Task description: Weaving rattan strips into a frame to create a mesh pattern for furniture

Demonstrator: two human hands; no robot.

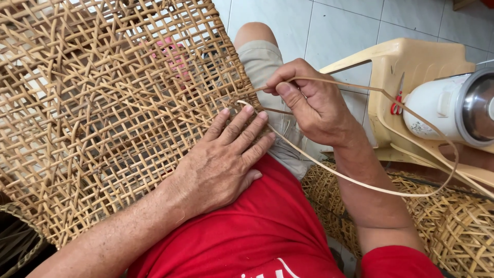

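A large open-weave rattan panel (103, 108) lies across my lap, its right edge near my knee. My left hand (226, 159) rests flat on that edge, fingers spread and pressing the weave down. My right hand (314, 100) pinches a long thin rattan strip (360, 183) between thumb and forefinger, right at the panel's edge. The strip loops out to the right and curves back toward the weave near my left fingertips.
A cream plastic stool (406, 62) stands at right, holding a white jug with a metal rim (447, 108) and red-handled scissors (397, 100). More woven rattan pieces (453, 226) lie at lower right. A dark basket rim (15, 242) shows at lower left. White tiled floor (339, 25) lies beyond.
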